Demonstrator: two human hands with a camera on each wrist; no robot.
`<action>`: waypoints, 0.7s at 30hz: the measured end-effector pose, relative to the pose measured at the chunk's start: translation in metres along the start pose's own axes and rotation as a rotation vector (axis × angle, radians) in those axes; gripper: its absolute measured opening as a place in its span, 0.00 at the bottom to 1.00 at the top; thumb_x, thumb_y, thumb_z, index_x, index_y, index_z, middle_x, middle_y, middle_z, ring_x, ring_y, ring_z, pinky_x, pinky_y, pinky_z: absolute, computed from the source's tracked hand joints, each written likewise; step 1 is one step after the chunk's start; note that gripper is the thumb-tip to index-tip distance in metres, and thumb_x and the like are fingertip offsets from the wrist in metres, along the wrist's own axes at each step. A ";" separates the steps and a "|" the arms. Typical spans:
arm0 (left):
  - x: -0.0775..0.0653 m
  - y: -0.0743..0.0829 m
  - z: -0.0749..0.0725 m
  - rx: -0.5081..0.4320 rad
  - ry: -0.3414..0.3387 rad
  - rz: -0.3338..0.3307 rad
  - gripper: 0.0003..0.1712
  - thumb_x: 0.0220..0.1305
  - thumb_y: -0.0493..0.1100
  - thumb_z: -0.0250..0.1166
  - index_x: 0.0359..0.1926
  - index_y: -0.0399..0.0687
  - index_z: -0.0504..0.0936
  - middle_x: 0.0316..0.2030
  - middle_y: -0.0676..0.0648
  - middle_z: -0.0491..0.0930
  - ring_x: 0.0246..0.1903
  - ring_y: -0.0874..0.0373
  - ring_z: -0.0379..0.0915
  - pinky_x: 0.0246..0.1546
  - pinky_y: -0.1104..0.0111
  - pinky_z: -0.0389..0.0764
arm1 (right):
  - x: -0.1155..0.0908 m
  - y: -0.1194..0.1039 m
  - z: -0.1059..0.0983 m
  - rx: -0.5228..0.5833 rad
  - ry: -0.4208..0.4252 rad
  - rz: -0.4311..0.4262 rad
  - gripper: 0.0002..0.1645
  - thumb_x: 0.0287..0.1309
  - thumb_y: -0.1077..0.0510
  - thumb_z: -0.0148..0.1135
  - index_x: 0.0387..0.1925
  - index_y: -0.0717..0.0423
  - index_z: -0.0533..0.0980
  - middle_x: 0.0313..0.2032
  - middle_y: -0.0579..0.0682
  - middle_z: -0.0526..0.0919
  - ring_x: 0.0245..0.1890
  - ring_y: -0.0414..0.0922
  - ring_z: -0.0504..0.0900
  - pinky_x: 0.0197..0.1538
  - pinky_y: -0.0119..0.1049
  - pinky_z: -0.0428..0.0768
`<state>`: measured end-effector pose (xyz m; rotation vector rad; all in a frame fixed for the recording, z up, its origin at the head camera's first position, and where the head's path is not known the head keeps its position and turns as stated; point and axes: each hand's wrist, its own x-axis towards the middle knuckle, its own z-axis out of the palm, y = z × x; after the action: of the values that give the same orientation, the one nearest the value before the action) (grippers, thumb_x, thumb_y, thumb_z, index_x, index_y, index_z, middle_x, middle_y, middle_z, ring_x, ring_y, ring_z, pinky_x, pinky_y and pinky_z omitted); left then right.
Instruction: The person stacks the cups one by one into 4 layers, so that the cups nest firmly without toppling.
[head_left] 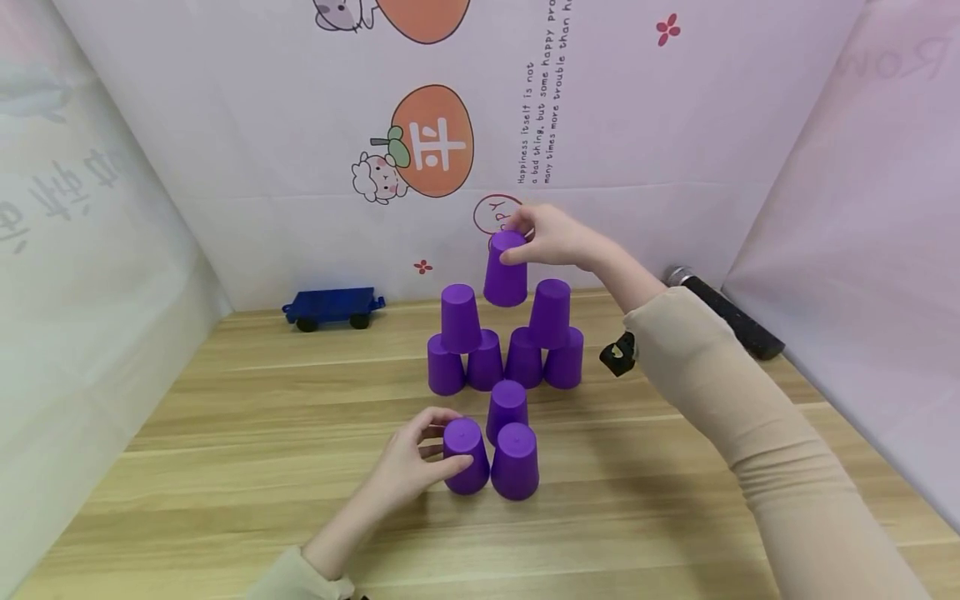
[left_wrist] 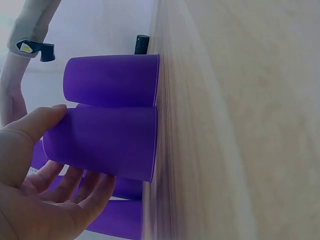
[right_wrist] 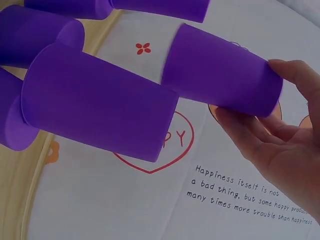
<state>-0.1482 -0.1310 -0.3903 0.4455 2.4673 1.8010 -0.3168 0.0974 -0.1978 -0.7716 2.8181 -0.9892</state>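
My right hand (head_left: 553, 238) pinches an upside-down purple cup (head_left: 506, 282) near its closed end, thumb on one side and fingers on the other. In the head view this cup appears above and between two upper cups, the left one (head_left: 460, 319) and the right one (head_left: 551, 313). Those two sit on a row of several upside-down cups (head_left: 485, 362). Nearer the front, my left hand (head_left: 408, 460) grips the front left cup (head_left: 467, 468), thumb and fingers on opposite sides. Close beside it stand the front right cup (head_left: 515, 467) and another cup (head_left: 508, 408) just behind.
A blue toy wagon (head_left: 330, 307) stands at the back left of the wooden table (head_left: 285, 433). At the right lies a black microphone (head_left: 727, 315), partly behind the right sleeve (head_left: 750, 433). A printed white cloth (head_left: 300, 150) hangs behind the cups.
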 end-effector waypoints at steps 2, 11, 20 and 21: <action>0.000 0.000 0.000 -0.007 -0.001 -0.004 0.28 0.48 0.40 0.74 0.52 0.47 0.75 0.48 0.44 0.78 0.49 0.49 0.75 0.51 0.67 0.80 | 0.001 0.001 0.001 -0.033 -0.043 0.000 0.27 0.50 0.56 0.66 0.51 0.63 0.71 0.47 0.59 0.78 0.50 0.52 0.77 0.55 0.44 0.76; 0.000 -0.001 0.001 -0.012 -0.007 0.005 0.27 0.49 0.40 0.73 0.52 0.44 0.75 0.48 0.42 0.77 0.49 0.50 0.75 0.52 0.64 0.80 | 0.006 0.003 0.011 -0.176 -0.212 -0.023 0.25 0.48 0.59 0.67 0.47 0.64 0.72 0.48 0.60 0.79 0.52 0.53 0.76 0.58 0.45 0.74; 0.001 -0.003 0.001 -0.014 -0.013 0.021 0.27 0.50 0.40 0.73 0.52 0.42 0.74 0.48 0.41 0.77 0.49 0.50 0.74 0.52 0.63 0.80 | 0.009 0.004 0.019 -0.230 -0.269 -0.053 0.25 0.47 0.60 0.69 0.46 0.68 0.73 0.48 0.63 0.79 0.52 0.55 0.77 0.58 0.45 0.75; 0.001 -0.003 0.001 -0.014 -0.012 0.022 0.27 0.50 0.40 0.73 0.52 0.43 0.74 0.48 0.41 0.77 0.49 0.50 0.74 0.52 0.63 0.80 | 0.009 0.004 0.020 -0.233 -0.272 -0.053 0.25 0.47 0.60 0.69 0.47 0.68 0.73 0.49 0.63 0.79 0.52 0.55 0.77 0.58 0.45 0.75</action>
<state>-0.1499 -0.1308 -0.3932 0.4823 2.4504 1.8169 -0.3222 0.0845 -0.2146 -0.9286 2.7121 -0.5172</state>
